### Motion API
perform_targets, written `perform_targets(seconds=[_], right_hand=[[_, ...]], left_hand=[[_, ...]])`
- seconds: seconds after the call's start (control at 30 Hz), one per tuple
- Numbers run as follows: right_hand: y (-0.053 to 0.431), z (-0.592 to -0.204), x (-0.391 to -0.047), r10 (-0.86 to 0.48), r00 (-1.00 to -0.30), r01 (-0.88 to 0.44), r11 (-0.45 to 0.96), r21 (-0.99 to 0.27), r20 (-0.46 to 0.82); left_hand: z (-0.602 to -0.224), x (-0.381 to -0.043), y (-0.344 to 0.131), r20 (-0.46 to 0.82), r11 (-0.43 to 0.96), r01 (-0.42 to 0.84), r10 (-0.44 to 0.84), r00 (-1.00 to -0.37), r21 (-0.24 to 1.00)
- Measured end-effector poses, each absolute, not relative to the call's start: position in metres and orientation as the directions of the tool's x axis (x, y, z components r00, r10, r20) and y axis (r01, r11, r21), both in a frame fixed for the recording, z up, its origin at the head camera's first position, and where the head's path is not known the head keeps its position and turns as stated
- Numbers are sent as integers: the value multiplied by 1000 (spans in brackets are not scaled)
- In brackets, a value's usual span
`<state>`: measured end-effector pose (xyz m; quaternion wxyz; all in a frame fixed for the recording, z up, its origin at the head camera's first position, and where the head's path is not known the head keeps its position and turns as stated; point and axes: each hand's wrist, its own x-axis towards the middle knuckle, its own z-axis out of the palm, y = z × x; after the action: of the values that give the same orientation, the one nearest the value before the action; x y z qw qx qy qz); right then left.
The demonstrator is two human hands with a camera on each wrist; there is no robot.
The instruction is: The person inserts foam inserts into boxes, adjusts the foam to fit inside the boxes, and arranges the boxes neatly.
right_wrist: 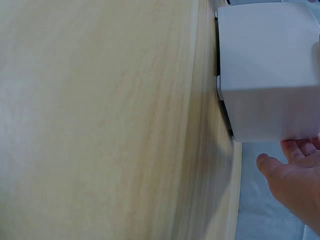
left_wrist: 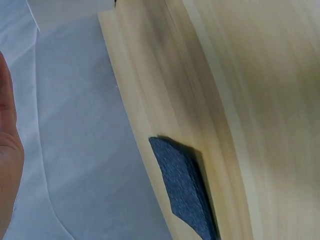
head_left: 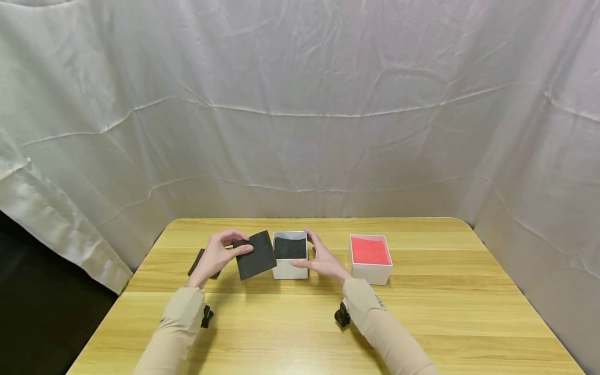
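My left hand (head_left: pixel 217 256) pinches a thin black square pad (head_left: pixel 255 256), thumb on its near face. The pad is held tilted just left of an open white box (head_left: pixel 283 269) with black material (head_left: pixel 290 248) inside. My right hand (head_left: pixel 324 259) grips that box at its right side, the thumb across the front and the fingers around the far right corner. In the right wrist view, curled fingers of the right hand (right_wrist: pixel 295 180) meet the side of the white box (right_wrist: pixel 270 50). Only part of the left hand (left_wrist: pixel 7 150) shows in the left wrist view, and its pad is hidden there.
Another dark pad (left_wrist: pixel 177 185) lies on the table, partly behind the left wrist in the head view. A second white box (head_left: pixel 370 272) with red material (head_left: pixel 370 251) inside stands to the right. Grey curtains (head_left: pixel 300 146) surround the wooden table (head_left: pixel 272 333).
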<state>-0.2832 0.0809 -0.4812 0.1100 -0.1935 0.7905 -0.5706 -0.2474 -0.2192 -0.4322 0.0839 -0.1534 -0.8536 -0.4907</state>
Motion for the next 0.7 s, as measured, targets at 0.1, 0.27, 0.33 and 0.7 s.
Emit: perform_targets(seconds=[0.1,0.27,0.33,0.7], right_hand=[[81,-481,-283,-432,-901,-180,276,-944,45],[81,-481,-283,-435,-900,-176,271,-946,43],[81,-482,-283,-434,-900,-175,273,-946,41],[81,-482,-283,-428,-903,-178,277,-944,45]], left_hand=[[-431,-248,-213,301,482,349,177,-937,804],[-429,-249,-206,256,429,322,206,-945,844],[-428,-250,-204,235,394,312,231,-944,865],[-430,-258,-187,328,388,402,243,-913,829]])
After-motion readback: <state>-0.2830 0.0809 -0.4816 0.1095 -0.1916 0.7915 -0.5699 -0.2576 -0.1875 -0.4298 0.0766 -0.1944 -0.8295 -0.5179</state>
